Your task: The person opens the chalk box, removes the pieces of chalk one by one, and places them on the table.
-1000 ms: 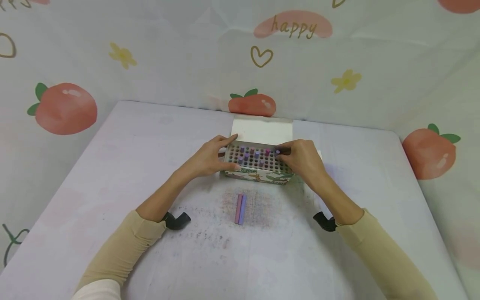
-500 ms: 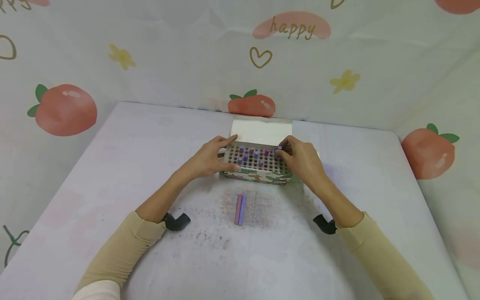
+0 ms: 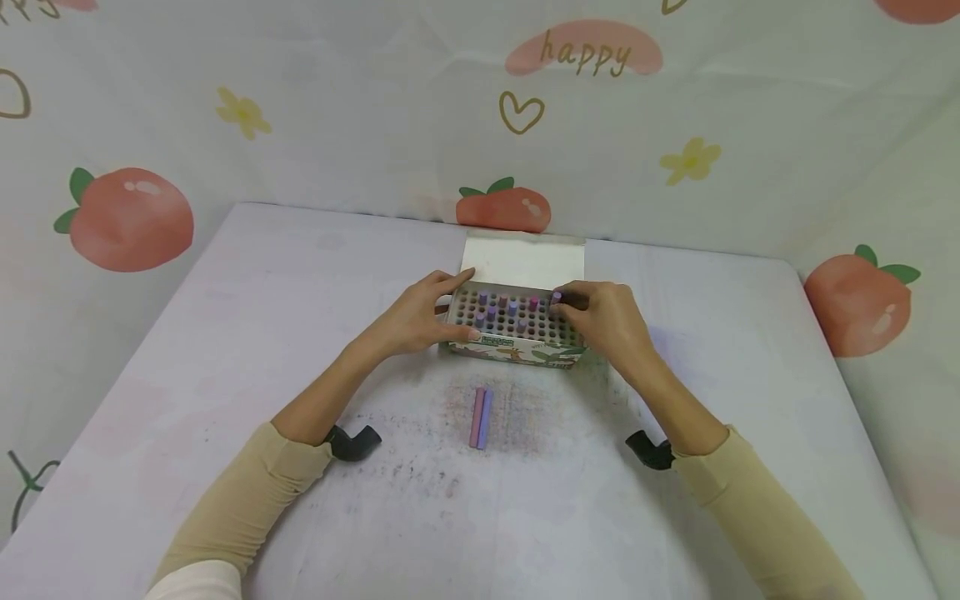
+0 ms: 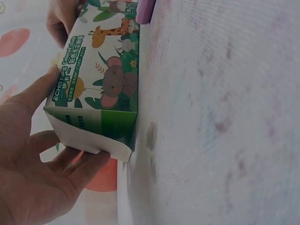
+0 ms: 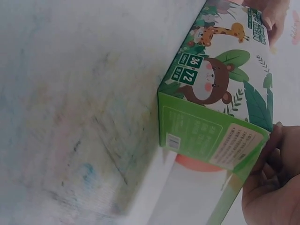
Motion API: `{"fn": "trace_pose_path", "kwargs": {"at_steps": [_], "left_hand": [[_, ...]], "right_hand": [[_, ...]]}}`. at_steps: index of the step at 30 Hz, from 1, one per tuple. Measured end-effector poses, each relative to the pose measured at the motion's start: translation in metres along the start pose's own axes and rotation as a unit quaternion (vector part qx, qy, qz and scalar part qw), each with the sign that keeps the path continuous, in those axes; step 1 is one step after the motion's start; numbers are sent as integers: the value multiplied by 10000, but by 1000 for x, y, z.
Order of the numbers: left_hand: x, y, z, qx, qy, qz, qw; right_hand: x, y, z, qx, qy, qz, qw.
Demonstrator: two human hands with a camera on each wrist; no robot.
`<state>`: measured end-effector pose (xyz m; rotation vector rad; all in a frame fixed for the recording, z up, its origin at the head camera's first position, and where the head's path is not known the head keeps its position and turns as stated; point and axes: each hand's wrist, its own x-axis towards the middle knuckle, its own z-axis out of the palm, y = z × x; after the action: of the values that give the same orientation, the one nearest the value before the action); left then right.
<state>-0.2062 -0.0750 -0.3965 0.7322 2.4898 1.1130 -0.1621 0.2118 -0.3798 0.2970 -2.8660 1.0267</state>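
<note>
A printed cardboard chalk box (image 3: 517, 352) stands at the back middle of the table, its white lid (image 3: 525, 260) folded back. Inside, a grid of holes holds several upright chalk sticks, purple, pinkish and one magenta (image 3: 533, 304). My left hand (image 3: 416, 317) grips the box's left end, thumb at the front edge and fingers spread toward the back. In the left wrist view, fingertips rest against the end flap (image 4: 89, 136). With thumb and index finger, my right hand (image 3: 611, 321) pinches a purple chalk stick (image 3: 557, 297) over the box's back right part.
Two chalk sticks, one mauve (image 3: 476, 418) and one violet (image 3: 485, 420), lie side by side in front of the box. Chalk smudges mark the pale tablecloth (image 3: 360, 517). Behind hangs a fruit-printed cloth (image 3: 360, 125). Dark wrist-worn pieces (image 3: 354, 442) sit at both cuffs.
My right index finger rose, then came back down at the purple chalk stick, whose top now shows slightly higher than a second ago. The left hand and the box stay put.
</note>
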Motion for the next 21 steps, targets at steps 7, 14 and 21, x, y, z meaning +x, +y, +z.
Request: {"fn": "trace_pose_path", "kwargs": {"at_steps": [7, 14, 21], "left_hand": [[0, 0, -1, -30, 18, -1, 10000], [1, 0, 0, -56, 6, 0, 10000], [0, 1, 0, -32, -10, -1, 10000]], "right_hand": [[-2, 0, 2, 95, 146, 66, 9998], [-5, 1, 6, 477, 539, -15, 9974], [-8, 3, 11, 1085, 1087, -414, 9873]]}}
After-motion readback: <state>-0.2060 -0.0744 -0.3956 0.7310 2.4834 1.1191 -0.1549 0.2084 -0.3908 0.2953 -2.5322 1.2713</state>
